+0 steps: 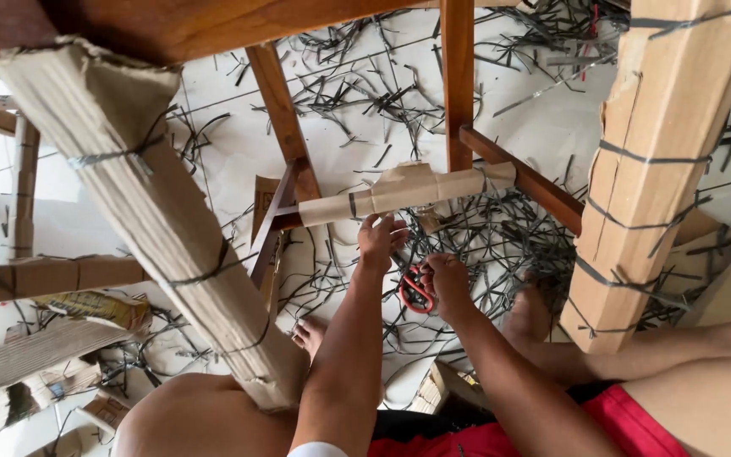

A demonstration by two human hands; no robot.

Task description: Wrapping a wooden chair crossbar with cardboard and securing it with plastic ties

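Furniture fills the view: an upturned wooden frame [458, 76] whose legs are wrapped in cardboard tied with dark straps, one wrapped leg [154, 220] slanting across the left, another [662, 169] standing at the right. White floor [552, 127] beneath is littered with cut strap pieces [501, 245] and cardboard scraps [52, 347]. Between the legs runs a crossbar with a cardboard sleeve [408, 193], partly torn and bound by a strap. Left hand [380, 241] reaches up with its fingers touching the sleeve's underside, seemingly pinching its edge. Right hand [446, 283] is clenched around red-handled scissors [416, 289], held just below the sleeve. Bare feet rest among the scraps. Risk as I judge it: the blades sit near the left fingers and could nick them or scratch the wood, and loose straps could slip underfoot.
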